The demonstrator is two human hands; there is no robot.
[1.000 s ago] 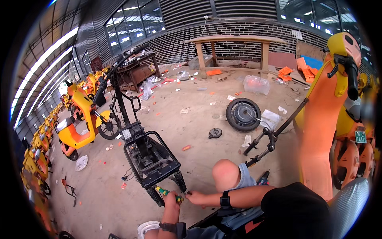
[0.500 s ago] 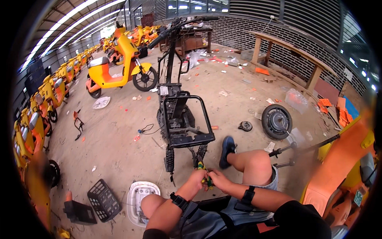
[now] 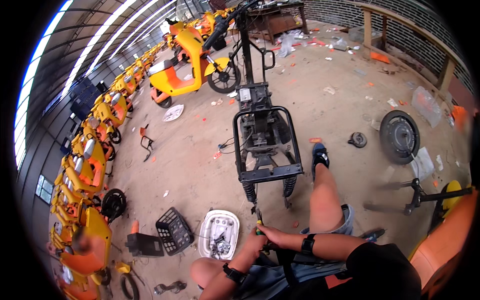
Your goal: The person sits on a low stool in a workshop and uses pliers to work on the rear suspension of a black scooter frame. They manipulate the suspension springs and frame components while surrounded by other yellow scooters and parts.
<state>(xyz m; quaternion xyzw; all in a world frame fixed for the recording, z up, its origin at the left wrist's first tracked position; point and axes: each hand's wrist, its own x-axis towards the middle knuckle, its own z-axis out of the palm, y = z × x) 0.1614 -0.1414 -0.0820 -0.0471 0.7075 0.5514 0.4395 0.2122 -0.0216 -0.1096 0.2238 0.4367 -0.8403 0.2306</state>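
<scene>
My left hand (image 3: 256,242) and my right hand (image 3: 275,235) are close together, both closed round the green-and-yellow handles of a pair of pliers (image 3: 259,223). The tool's jaws reach the lower end of the left shock absorber (image 3: 250,191), though what they bite on is too small to make out. That shock hangs from the rear of a stripped black scooter frame (image 3: 270,176), which stands in front of me. The right shock absorber (image 3: 289,186) hangs apart from my hands. My fingers hide much of the handles.
A white tray (image 3: 204,245) holding small metal parts lies to my left, beside a black basket (image 3: 174,230) and a black box (image 3: 144,246). Rightward are a loose wheel (image 3: 400,136), a round part (image 3: 357,140) and an orange scooter body (image 3: 445,240). Yellow scooters (image 3: 95,165) line the left.
My hands and the pliers have gone from the right shock absorber's lower end to the left one's. The view has swung left and downward, bringing the metal parts in the tray into sight.
</scene>
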